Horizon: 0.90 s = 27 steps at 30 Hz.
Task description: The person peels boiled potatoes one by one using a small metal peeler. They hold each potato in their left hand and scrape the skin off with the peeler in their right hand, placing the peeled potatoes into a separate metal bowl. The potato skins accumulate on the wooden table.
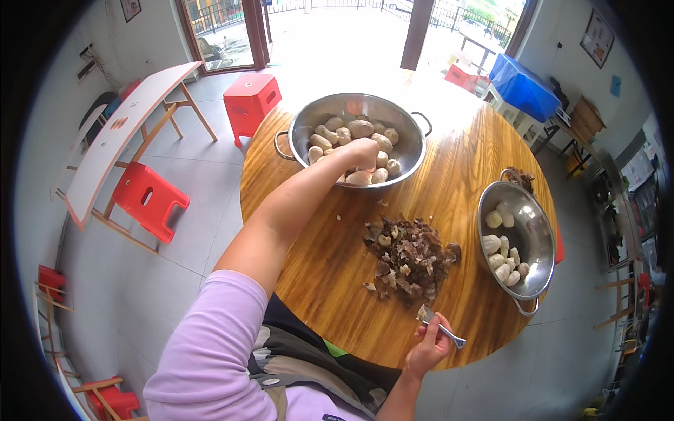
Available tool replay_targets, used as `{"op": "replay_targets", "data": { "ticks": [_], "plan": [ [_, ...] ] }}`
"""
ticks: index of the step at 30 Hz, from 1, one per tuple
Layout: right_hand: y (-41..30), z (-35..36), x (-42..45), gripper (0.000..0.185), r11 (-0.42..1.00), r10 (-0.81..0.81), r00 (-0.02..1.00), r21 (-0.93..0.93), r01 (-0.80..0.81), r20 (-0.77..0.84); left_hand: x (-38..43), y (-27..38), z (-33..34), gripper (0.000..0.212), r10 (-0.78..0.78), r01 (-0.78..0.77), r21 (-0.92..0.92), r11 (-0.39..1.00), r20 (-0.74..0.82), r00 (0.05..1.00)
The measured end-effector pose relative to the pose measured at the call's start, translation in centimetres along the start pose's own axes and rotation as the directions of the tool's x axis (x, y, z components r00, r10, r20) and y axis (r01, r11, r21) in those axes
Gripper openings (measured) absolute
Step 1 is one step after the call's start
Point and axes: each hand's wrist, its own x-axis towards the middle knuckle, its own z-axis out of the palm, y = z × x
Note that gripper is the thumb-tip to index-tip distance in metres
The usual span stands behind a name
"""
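My left hand (364, 153) reaches down among brown root vegetables (361, 129) in a large two-handled metal basin (300, 116); its fingertips are hidden, so a grip cannot be told. In my right hand (429, 347), near the table's front edge, is a metal peeler or small knife (447, 332) with bits of peel on its end. Between the hands lies a heap of dark brown peelings (410, 258) on the wooden table. To the right, a second metal basin (537, 252) holds several pale peeled roots (504, 258) along its left side.
The round wooden table (316, 263) bears both basins. More peelings (521, 179) lie beyond the right basin. A red stool (253, 102) stands at the table's far left, another (150, 200) by a white folding table (126, 126). A blue-covered stack (524, 87) is at back right.
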Motion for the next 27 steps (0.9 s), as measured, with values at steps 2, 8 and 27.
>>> {"op": "replay_targets", "data": {
  "ticks": [2,8,27],
  "plan": [
    [0.1,0.2,0.0,0.015,1.0,-0.001,1.0,-0.014,0.001,0.0,1.0,-0.6,0.7,0.025,-0.082,0.082,-0.004,0.997,0.031,0.996],
    [0.1,0.0,0.2,0.016,0.998,-0.016,1.0,-0.053,0.015,-0.003,0.8,0.1,1.4,0.031,-0.201,0.203,-0.042,0.978,0.054,0.978],
    [-0.9,1.0,-0.5,0.017,0.997,-0.068,0.998,-0.022,0.068,0.002,-16.8,12.3,6.7,0.044,0.211,0.174,-0.831,-0.529,0.07,0.975]
  ]
}}
